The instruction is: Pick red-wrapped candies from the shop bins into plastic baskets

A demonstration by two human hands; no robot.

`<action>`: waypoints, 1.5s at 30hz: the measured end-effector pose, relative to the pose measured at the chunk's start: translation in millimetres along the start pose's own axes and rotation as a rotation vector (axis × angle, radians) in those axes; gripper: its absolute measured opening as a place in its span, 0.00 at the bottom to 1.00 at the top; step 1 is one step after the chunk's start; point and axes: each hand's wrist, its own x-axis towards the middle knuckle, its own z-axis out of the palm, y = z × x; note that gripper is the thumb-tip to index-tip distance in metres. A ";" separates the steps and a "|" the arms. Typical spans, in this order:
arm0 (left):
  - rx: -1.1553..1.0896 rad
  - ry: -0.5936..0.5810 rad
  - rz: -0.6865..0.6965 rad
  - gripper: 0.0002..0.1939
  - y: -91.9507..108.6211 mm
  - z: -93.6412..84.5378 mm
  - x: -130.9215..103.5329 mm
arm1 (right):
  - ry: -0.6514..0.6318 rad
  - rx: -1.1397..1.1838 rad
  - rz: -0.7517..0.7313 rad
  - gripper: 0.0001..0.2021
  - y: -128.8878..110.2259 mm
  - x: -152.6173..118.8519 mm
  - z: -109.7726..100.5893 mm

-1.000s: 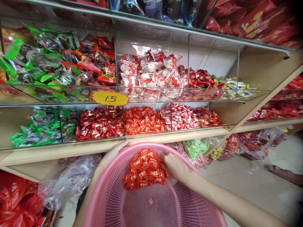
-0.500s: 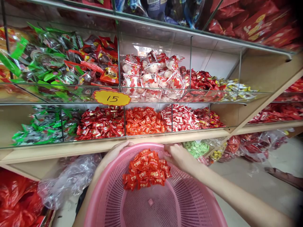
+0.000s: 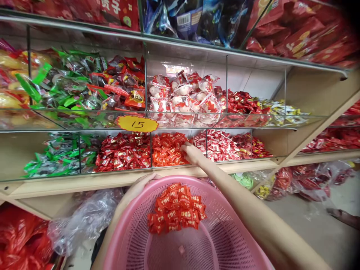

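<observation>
A pink plastic basket [image 3: 123, 221] with mesh walls is in front of me below the shelf edge. My left hand [image 3: 144, 184] is closed on its far left rim. Inside, a heap of orange-red wrapped candies [image 3: 177, 208] lies against the far wall, and one small pale pink piece [image 3: 181, 249] is on the bottom. My right hand [image 3: 193, 153] reaches over the rim into a lower shelf compartment of matching orange-red candies [image 3: 167, 150]. Its fingers are curled at the right side of that pile; whatever they hold is hidden.
Glass dividers separate neighbouring heaps of red candies [image 3: 123, 152] and red-and-white candies [image 3: 221, 144]. A wooden shelf edge [image 3: 84, 182] runs beneath. A yellow tag [image 3: 137, 123] marked 15 hangs above. Clear plastic bags [image 3: 84, 213] lie under the shelf at left.
My right hand has left the basket and moved up and forward into the orange-red candies on the shelf. The left hand stays on the rim. The view has shifted slightly upward.
</observation>
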 end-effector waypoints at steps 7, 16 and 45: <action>0.033 0.025 -0.006 0.15 -4.0 -4.4 5.1 | -0.051 -0.029 0.023 0.21 2.1 -0.3 2.2; 0.054 0.000 0.004 0.16 0.6 0.9 -2.9 | 0.023 0.062 -0.024 0.12 4.6 -1.0 4.7; -0.069 0.017 -0.018 0.12 7.7 10.6 -7.9 | -0.050 0.255 -0.219 0.11 -9.9 -174.0 -2.9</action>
